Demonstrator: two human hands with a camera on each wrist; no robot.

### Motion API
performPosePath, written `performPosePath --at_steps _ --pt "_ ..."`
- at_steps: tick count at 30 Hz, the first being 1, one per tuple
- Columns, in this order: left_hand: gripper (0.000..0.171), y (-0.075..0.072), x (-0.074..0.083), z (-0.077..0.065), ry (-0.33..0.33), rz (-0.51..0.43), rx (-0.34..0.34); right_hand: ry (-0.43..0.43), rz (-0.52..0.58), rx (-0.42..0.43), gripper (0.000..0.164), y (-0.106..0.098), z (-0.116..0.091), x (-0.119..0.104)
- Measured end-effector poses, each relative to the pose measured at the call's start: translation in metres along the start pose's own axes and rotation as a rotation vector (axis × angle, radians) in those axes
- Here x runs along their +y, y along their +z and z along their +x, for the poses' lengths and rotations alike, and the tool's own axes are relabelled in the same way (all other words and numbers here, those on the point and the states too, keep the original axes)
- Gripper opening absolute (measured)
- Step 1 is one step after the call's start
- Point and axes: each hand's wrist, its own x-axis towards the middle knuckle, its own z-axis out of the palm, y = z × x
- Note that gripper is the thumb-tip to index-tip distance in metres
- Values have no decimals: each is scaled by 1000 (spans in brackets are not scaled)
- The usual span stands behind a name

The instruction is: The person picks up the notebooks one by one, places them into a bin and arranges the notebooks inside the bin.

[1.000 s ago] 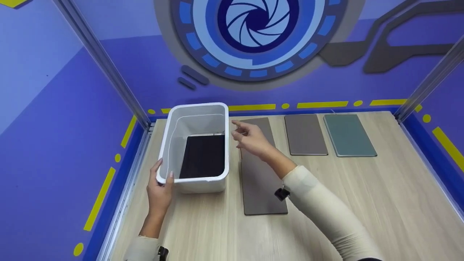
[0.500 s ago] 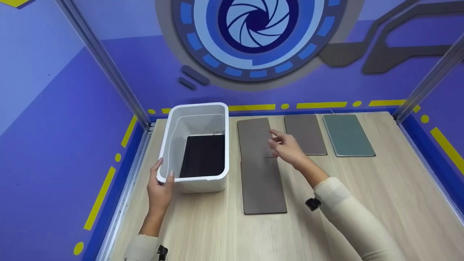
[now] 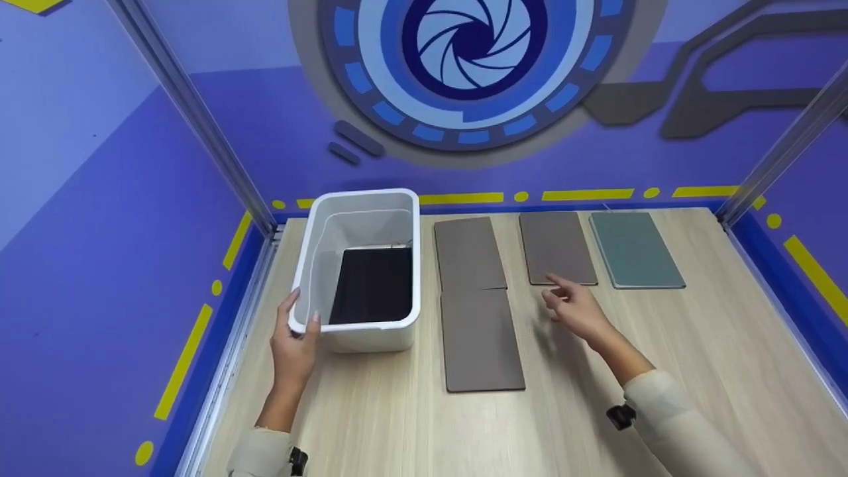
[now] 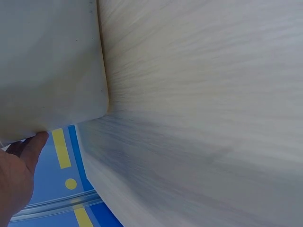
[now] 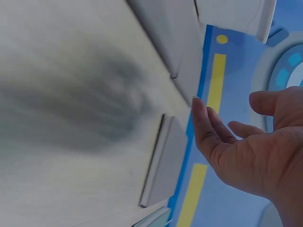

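A white plastic bin stands at the left of the table, with a dark flat notebook-like item lying inside. At its near left corner my left hand grips the rim, thumb on the near side and fingers along the left wall. My right hand hovers above the table with loosely bent fingers and holds nothing. Just beyond its fingertips lies a grey-brown notebook. In the right wrist view the hand is clearly apart from that notebook.
Two more grey-brown notebooks lie end to end right of the bin, a far one and a near one, their edges meeting or slightly overlapping. A green notebook lies at the back right. Blue printed walls enclose the table.
My right hand has moved away from the bin's right side, passing over the brown notebooks to the right and nearer to me. The left hand keeps its hold on the bin.
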Motion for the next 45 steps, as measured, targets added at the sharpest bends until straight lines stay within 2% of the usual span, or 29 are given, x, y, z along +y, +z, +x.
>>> performPosePath --at_steps 5,7,8,16,23,33,38,45 --pt "61 -1 3 2 0 9 9 20 38 30 57 3 -4 9" --pt "62 0 -7 4 -6 4 8 32 55 38 56 7 -5 11" --pt "62 -1 -7 5 -1 0 5 34 60 38 56 9 -6 12" --pt "63 0 -8 1 -18 26 -6 73 42 41 52 40 -19 18" --pt "62 0 -7 1 -13 0 -16 82 -127 77 56 72 -23 14" --pt "63 0 -9 0 -8 16 -13 121 -307 44 97 100 -23 3" --pt "61 -2 -10 0 3 7 -12 98 -379 53 100 112 -22 0" --pt "61 -1 -12 1 -4 -31 -38 136 -498 56 104 122 -19 -5"
